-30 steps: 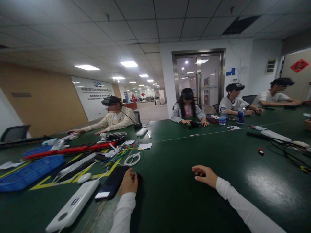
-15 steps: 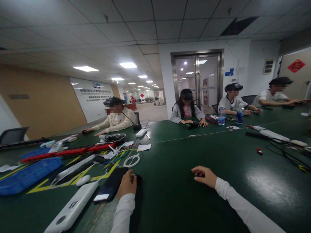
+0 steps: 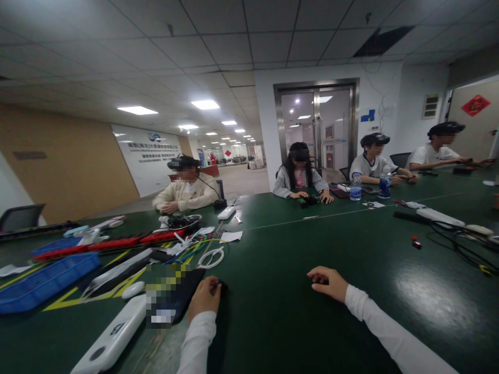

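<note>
The fingers (image 3: 210, 287) of the left hand (image 3: 203, 300) pinch a small black thing (image 3: 220, 284), low on the green worktop (image 3: 273, 311). The right hand (image 3: 328, 283) lies curled nearby; I cannot tell if it holds anything. The small black thing could slip and get lost among the wires (image 3: 191, 249) close by.

Open-plan office under a grid ceiling (image 3: 249, 47) with panel lights (image 3: 137, 110). Glass double doors (image 3: 315, 130) at 12 o'clock, a lettered wall sign (image 3: 146, 153) at 10 o'clock. Long green worktop (image 3: 292, 322) ringed by seated people (image 3: 300, 179), an office chair (image 3: 21, 215) at 9 o'clock.
</note>
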A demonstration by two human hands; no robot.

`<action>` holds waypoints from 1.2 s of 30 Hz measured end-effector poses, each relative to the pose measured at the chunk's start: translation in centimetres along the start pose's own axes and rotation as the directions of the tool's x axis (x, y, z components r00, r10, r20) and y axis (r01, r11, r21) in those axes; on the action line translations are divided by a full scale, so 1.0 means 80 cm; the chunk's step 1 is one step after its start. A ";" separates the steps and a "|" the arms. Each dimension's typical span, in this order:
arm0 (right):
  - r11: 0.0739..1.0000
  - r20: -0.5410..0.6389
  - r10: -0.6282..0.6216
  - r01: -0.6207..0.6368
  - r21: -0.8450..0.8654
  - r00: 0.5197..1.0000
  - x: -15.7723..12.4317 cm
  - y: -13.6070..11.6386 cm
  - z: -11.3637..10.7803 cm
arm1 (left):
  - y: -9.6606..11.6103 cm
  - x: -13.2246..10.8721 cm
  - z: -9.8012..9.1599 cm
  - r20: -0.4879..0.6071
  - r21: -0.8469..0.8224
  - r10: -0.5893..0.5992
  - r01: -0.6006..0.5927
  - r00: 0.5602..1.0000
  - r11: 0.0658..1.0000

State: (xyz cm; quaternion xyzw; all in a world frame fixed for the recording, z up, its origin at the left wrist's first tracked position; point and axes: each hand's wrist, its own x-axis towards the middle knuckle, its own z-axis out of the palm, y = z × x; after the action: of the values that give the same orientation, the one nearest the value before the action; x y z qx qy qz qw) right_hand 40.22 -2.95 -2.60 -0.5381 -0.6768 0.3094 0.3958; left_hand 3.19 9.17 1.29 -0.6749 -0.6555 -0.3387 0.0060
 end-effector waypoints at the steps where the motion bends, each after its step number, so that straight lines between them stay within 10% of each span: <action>1: 1.000 -0.004 -0.001 0.001 0.001 1.000 0.000 -0.001 0.000 | 0.000 0.000 0.001 0.005 -0.007 0.009 -0.009 1.000 1.000; 14: 0.999 0.002 0.002 -0.002 -0.040 1.000 0.001 -0.007 0.001 | 0.036 -0.015 0.017 0.121 -0.150 0.168 -0.150 0.978 0.977; 25: 0.975 0.118 0.022 0.005 -0.223 0.993 0.003 -0.036 0.007 | 0.177 -0.109 0.067 0.307 -0.540 0.609 -0.393 0.731 0.744; 36: 0.928 0.199 -0.037 0.107 -0.356 0.979 0.010 -0.047 0.013 | 0.194 -0.117 0.053 0.301 -0.570 0.588 -0.353 0.751 0.742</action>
State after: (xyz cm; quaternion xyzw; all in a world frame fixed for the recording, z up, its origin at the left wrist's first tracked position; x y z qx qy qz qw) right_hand 37.41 -2.99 0.24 -0.5452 -0.7762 0.2131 0.2342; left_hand 19.70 0.71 0.42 -0.8620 -0.3336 -0.3053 -0.2291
